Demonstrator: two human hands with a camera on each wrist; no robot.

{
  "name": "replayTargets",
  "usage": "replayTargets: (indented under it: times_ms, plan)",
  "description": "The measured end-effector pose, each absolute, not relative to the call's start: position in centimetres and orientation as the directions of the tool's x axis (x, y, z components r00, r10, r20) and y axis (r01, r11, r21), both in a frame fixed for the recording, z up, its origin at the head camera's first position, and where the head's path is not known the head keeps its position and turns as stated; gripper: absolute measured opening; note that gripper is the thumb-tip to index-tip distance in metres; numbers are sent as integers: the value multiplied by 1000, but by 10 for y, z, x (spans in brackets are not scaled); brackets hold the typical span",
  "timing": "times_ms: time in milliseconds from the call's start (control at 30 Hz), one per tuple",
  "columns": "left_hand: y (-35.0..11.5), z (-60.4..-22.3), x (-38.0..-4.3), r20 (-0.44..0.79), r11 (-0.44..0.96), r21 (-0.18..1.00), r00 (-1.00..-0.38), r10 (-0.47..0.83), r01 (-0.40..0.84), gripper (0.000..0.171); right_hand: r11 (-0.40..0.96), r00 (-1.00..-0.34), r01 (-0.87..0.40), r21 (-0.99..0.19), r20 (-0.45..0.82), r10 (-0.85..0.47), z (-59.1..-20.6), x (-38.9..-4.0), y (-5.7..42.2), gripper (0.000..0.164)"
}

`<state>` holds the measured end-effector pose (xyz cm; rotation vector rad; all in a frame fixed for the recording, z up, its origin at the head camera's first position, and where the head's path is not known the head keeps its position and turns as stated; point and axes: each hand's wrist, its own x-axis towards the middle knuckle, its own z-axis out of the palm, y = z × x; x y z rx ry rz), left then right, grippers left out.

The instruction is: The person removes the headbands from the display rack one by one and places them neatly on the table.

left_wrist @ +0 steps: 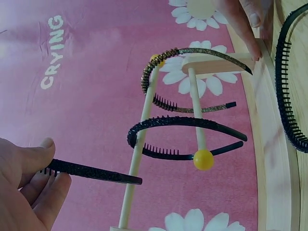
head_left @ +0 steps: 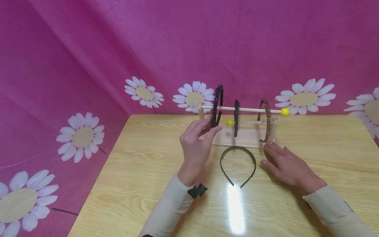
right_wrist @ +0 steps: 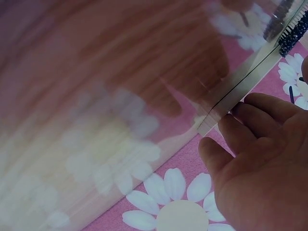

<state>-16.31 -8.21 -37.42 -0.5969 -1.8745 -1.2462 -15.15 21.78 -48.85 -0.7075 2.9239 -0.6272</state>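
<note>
My left hand pinches a sparkly black toothed headband near the left end of the wooden stand's upper rod. In the left wrist view, the tip of this headband overlaps the rod. A second black headband hangs mid-rod, and a brown-gold beaded headband hangs farther right. With fingers extended, my right hand has its fingertips at the right front of the stand's base; the right wrist view shows them against the base's edge.
Another thin black toothed headband lies on the wooden table before the stand. A yellow ball caps the upper rod's right end; another yellow ball tips the lower rod. Behind hangs a pink daisy-patterned cloth.
</note>
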Motion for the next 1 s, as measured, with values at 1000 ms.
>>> replayTargets:
  times_ms: [1000]
  plan:
    - [-140, -353, -113, 621, 318, 750, -783, -41, 579, 35, 807, -889, -431, -403, 37, -457, -488, -150, 217, 69]
